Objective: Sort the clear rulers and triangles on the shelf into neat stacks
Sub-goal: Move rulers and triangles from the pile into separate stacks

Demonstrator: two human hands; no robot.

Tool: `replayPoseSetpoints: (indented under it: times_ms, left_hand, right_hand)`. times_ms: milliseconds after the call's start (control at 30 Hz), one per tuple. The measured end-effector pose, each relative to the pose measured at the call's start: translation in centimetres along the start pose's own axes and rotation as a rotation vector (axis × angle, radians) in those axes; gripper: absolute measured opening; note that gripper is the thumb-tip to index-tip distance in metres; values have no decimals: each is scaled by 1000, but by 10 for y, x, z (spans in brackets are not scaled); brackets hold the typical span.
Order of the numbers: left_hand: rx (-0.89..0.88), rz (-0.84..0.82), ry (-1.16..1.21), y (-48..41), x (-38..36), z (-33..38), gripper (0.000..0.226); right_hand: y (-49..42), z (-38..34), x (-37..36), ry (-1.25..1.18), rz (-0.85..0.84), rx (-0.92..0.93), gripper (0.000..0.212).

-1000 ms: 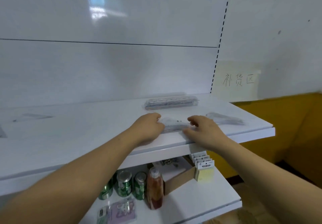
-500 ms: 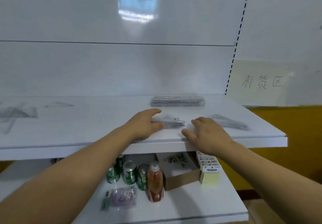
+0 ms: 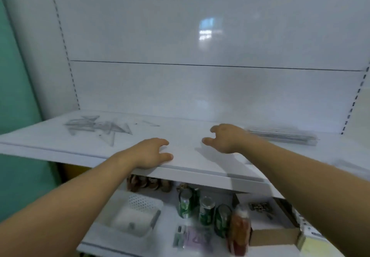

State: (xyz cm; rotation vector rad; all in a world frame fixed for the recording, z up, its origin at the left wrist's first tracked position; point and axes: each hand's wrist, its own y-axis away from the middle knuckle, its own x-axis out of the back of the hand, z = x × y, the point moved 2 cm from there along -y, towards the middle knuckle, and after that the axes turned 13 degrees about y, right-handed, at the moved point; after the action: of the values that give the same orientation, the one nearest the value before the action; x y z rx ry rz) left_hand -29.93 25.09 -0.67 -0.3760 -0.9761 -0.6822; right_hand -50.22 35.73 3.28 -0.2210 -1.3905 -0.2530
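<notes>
White metal shelving unit with glossy back panel (image 3: 200, 36) reflecting a window's light, slotted uprights (image 3: 66, 52) at both sides, teal wall (image 3: 18, 96) at left.

No legible text is being shown anywhere. Printing is being carried on the green cans (image 3: 206, 210), the purple packet (image 3: 197, 240) and the small boxes (image 3: 309, 234) on the lower shelf (image 3: 112, 244), but all of it is being blurred past reading. No label is being displayed on the white back panel (image 3: 180, 26).
</notes>
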Motion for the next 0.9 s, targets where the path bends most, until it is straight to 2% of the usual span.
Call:
replayPoseSetpoints:
  times_ms: [300, 400, 567, 767, 900]
  left_hand:
    - [213, 185, 3, 35, 117, -188, 61]
    - [253, 228, 14, 35, 146, -229, 60]
    - [313, 238, 35, 24, 172, -279, 63]
    - [309, 259, 37, -13, 186, -308, 67]
    - [305, 206, -3, -47, 192, -317, 85]
  right_hand:
    - [-102, -192, 22, -83, -31, 138, 71]
    - [-131, -234, 22, -107, -73, 135, 81]
    - [-175, -277, 17, -137, -161, 125, 97]
    - [-228, -311, 17, -73, -100, 185, 91]
    - [-263, -324, 23, -79, -54, 263, 80]
